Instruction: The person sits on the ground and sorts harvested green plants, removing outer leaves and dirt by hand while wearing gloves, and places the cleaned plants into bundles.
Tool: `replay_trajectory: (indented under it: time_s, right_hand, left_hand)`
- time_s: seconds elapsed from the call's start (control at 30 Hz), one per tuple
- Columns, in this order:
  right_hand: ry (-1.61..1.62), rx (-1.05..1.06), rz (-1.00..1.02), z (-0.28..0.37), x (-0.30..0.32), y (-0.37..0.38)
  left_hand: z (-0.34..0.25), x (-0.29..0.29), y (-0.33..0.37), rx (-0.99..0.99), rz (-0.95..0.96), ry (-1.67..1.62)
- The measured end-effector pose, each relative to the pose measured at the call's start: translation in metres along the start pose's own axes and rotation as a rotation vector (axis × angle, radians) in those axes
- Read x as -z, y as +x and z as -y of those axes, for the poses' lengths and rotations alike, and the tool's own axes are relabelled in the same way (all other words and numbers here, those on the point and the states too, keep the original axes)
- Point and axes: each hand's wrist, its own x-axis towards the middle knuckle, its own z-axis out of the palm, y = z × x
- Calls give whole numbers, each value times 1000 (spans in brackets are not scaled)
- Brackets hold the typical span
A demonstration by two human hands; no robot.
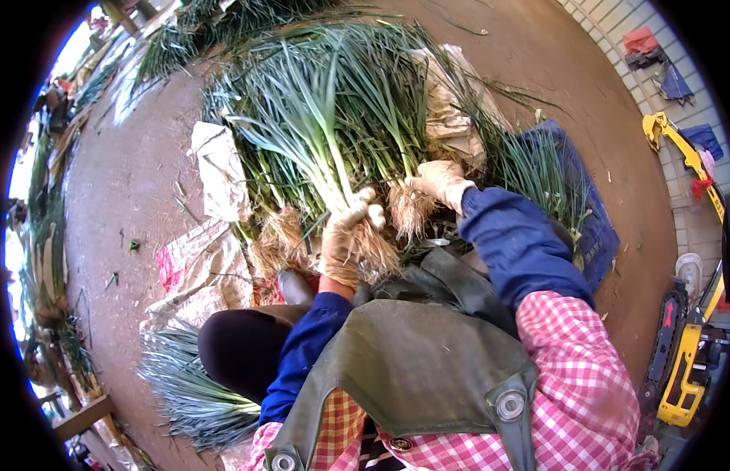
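Note:
My left hand (343,245), in a tan work glove, is closed round the white lower stems of a bunch of green onions (327,149). Its leaves fan up and away, and pale stringy roots hang below the grip. To the right, my right hand (443,182), also gloved, has its fingers closed at the root end of other green onions (400,153), just above their tangled roots. Both hands are over a large pile of green onions (278,86), whose root ends point toward me.
Woven sacks (221,173) lie under and beside the pile. Trimmed-looking green onions (188,385) lie at lower left. More rest on a blue sheet (592,228) at right. A yellow toy excavator (683,377) stands by the tiled wall at far right.

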Motion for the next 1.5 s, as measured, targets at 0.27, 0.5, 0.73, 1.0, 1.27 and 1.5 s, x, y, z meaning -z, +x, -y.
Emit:
replay_trajectory:
  time_s: [0.27, 0.5, 0.73, 1.0, 1.27, 1.5]
  right_hand:
    - [345, -275, 157, 5, -28, -7]
    - [540, 182, 215, 72, 5, -62]
    - [213, 321, 314, 62, 11, -53]
    - [483, 86, -336, 31, 16, 51]
    - [537, 107, 16, 43, 12, 19]
    - [-143, 881, -346, 63, -13, -73]
  left_hand:
    - [30, 9, 2, 34, -334, 225]
    - [37, 5, 5, 76, -312, 60]
    - [36, 23, 0, 167, -147, 121]
    - [41, 16, 3, 238, -184, 93]
    - [34, 23, -2, 109, -329, 219]
    - [39, 17, 6, -26, -427, 207]
